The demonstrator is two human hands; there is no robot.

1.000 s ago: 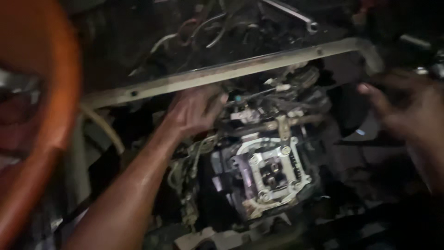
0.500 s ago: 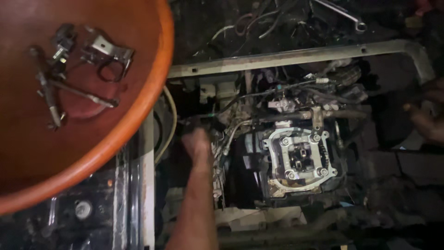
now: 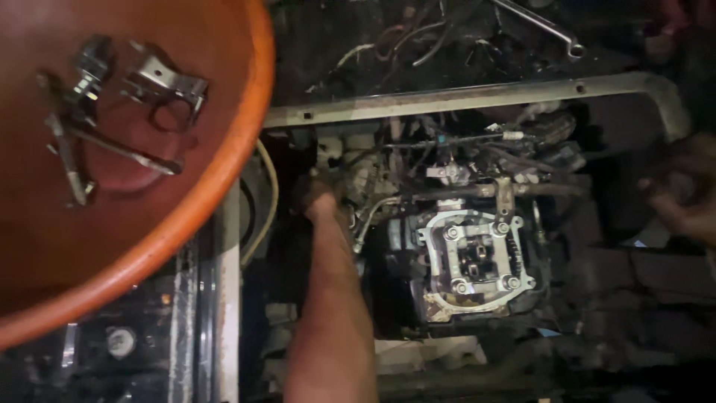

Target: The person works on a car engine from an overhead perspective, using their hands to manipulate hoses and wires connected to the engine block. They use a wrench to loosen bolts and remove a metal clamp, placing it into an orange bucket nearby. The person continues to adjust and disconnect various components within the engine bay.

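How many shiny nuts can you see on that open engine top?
4, one at each corner of the open engine top: upper left, upper right, lower left, lower right. The picture is dim, so others may be hidden.

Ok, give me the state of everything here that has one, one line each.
engine head: cover off, valve gear and chain exposed
orange bowl: holds loose metal parts
spanner: lying loose above the frame bar
left hand: reaching among the wiring, grip hidden
right hand: blurred, grip unclear
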